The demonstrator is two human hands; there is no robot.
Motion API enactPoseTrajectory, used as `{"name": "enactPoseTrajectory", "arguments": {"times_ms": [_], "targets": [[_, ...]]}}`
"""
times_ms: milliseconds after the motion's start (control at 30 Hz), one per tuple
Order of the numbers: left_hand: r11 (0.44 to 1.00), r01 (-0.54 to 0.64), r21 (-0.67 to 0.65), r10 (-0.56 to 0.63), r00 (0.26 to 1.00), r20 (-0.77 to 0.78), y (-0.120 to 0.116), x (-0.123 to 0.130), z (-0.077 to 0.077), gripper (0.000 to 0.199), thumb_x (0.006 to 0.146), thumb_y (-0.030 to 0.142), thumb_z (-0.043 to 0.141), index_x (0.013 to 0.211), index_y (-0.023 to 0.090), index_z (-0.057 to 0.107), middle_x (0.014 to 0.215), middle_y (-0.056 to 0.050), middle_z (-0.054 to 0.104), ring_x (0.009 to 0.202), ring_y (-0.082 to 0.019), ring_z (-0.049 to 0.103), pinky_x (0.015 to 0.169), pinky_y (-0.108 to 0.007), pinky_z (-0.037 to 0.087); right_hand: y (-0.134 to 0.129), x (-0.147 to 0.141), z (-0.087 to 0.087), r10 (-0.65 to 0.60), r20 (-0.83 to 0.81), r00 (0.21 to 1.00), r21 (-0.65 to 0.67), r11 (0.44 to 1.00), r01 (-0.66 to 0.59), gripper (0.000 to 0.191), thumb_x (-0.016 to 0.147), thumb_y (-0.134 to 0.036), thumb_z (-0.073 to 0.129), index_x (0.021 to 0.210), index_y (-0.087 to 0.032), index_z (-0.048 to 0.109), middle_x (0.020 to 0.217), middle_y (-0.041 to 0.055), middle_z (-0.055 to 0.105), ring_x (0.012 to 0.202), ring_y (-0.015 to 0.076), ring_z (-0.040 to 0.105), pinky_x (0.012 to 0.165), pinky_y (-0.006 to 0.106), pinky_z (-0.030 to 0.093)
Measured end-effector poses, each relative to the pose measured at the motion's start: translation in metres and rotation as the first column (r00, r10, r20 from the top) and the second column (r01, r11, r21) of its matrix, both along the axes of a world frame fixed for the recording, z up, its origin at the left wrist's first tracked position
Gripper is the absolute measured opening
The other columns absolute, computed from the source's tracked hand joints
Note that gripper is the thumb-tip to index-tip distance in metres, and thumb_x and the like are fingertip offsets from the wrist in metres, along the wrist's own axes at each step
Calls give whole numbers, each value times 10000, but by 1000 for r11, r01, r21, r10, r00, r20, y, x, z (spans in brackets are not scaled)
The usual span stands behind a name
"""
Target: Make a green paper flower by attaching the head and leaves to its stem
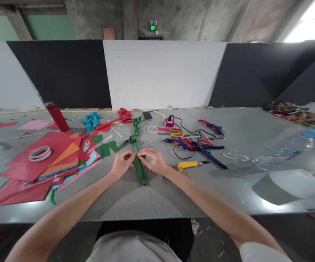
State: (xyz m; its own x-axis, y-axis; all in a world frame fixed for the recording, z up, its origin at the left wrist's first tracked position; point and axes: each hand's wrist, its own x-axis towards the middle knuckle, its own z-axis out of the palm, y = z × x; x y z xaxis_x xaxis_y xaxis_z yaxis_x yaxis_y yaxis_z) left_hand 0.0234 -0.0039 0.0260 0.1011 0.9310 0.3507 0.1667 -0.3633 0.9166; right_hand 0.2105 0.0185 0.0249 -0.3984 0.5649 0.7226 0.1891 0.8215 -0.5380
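Note:
A green paper flower (139,171) lies in front of me, its folded green lower end toward me and a chain of curled green paper pieces (136,128) reaching away from me. My left hand (123,162) pinches it at the middle from the left. From the right, my right hand (152,161) pinches the same spot, fingertips nearly touching the left ones. The exact point of grip is hidden behind the fingers. Cut green paper pieces (107,149) lie left of my left hand. A yellow utility knife (188,165) rests right of my right hand.
Stacked coloured paper (32,149) with white tape rolls (40,153) covers the left side, a red bottle (58,117) behind. Glue guns with cords, pliers (212,154) and a phone (147,115) lie ahead and right. A plastic bottle (285,151) and white roll (299,182) are far right.

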Motion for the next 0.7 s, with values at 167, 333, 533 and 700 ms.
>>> {"name": "enactPoseTrajectory", "arguments": {"times_ms": [167, 333, 533, 700], "targets": [[999, -15, 43, 17, 999, -51, 0, 0, -1, 216, 851, 328, 619, 735, 157, 680, 669, -18, 668, 618, -137, 619, 581, -222, 494, -2, -2, 6, 17, 30, 999, -315, 949, -6, 168, 910, -346, 599, 887, -193, 663, 773, 32, 701, 716, 165, 661, 676, 267, 514], [999, -12, 37, 14, 998, -60, -1, -1, 0, 209, 850, 320, 618, 731, 155, 671, 667, -16, 661, 618, -135, 616, 579, -220, 490, -1, -4, 7, 79, -30, 996, -419, 904, -84, 229, 898, -377, 609, 778, -183, 632, 690, 18, 654, 653, 157, 626, 630, 261, 486], [999, -3, 33, 4, 999, -36, 0, 1, 0, 198, 851, 322, 612, 745, 159, 650, 680, -15, 660, 628, -136, 620, 593, -231, 500, -4, -6, 8, 68, -71, 995, -428, 899, -93, 261, 889, -419, 615, 784, -182, 645, 696, 18, 642, 655, 154, 602, 624, 259, 475], [1000, -8, 19, 9, 999, -35, 2, 0, -4, 210, 832, 351, 649, 746, 160, 641, 669, -8, 645, 624, -139, 608, 583, -235, 489, -6, -6, 8, 0, -97, 995, -383, 923, -38, 241, 899, -401, 604, 814, -183, 662, 741, 31, 651, 695, 162, 602, 661, 271, 479]]}}
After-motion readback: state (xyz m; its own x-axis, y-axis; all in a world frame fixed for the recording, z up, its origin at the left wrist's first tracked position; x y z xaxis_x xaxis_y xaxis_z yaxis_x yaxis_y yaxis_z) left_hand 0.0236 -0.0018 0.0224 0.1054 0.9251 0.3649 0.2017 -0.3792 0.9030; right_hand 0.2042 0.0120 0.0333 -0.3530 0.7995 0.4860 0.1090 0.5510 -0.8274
